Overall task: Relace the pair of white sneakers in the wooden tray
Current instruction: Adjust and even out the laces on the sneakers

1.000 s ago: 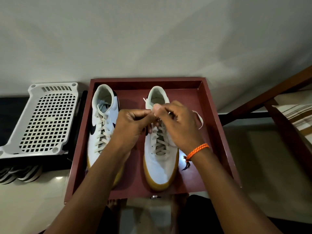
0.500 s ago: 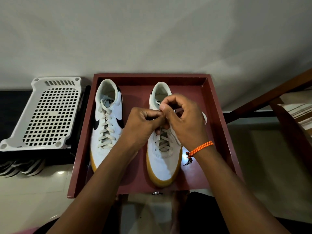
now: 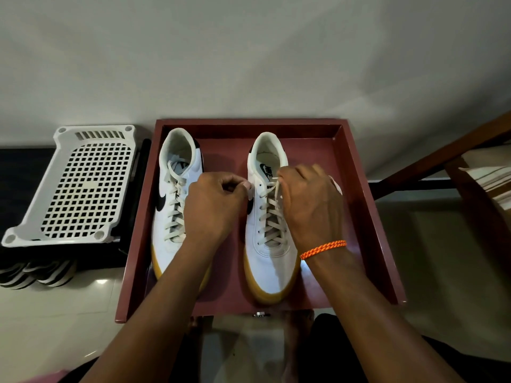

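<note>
Wood tray: reddish-brown wooden tray [image 3: 359,194] on the pale floor [image 3: 442,244], far rim against the white wall [image 3: 249,51].
Left sneaker: white sneaker [image 3: 177,189] with gum sole and black swoosh, in the tray's left half, toe toward the near rim, laced up; its toe is hidden by the left forearm.
Right sneaker: second white sneaker [image 3: 265,261] in the tray's right half, parallel to the first, apart from it, cream lace [image 3: 269,217] crossed over the tongue.
Left hand: left hand [image 3: 215,205] over the tray's middle, between the two shoes, fingers curled in, thumb and forefinger pinched on one lace end at the right shoe's top eyelets.
Right hand: right hand [image 3: 309,205] over the right shoe's outer side, fingertips pinched on the other lace strand near the collar; orange cord bracelet [image 3: 323,248] on the wrist.
Lace tail: loose white bit shows past the right hand, toward the tray's right wall.
Beside tray: white perforated plastic rack [image 3: 80,186] left of the tray, on a dark surface; striped dark shoes [image 3: 36,272] below it.
Right of tray: wooden furniture frame [image 3: 442,150], striped fabric on it.
</note>
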The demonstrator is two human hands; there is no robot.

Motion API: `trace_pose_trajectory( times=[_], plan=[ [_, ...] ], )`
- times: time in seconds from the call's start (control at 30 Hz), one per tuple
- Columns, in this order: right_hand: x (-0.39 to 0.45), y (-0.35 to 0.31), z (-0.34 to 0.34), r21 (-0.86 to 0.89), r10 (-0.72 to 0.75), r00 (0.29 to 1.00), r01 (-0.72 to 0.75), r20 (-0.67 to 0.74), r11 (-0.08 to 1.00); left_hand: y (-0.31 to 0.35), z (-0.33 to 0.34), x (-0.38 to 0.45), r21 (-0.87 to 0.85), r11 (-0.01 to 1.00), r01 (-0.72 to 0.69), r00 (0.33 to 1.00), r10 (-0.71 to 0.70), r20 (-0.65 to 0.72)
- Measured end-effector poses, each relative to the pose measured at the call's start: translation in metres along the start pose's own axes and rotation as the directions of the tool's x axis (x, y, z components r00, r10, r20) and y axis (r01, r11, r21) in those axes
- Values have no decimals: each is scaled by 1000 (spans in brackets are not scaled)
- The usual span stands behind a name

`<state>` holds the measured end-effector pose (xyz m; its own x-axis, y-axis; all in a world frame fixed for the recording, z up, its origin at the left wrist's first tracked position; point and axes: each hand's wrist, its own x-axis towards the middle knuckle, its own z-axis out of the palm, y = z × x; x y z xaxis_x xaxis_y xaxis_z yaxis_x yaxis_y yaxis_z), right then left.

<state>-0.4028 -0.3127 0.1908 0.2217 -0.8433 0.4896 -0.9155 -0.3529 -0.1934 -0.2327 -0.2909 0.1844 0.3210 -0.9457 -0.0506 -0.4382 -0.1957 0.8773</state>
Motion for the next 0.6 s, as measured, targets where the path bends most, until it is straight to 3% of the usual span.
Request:
trace_pose_trajectory(
  times=[0.47, 0.6],
  plan=[
    [2, -9, 6, -16, 5, 998, -4, 65, 1000, 5, 5, -1, -10, 999, 32, 999, -33, -14],
    [1, -11, 12, 168, 54, 995, -69, 89, 983, 7, 6, -2, -17, 1000, 15, 999, -16, -28]
  ],
)
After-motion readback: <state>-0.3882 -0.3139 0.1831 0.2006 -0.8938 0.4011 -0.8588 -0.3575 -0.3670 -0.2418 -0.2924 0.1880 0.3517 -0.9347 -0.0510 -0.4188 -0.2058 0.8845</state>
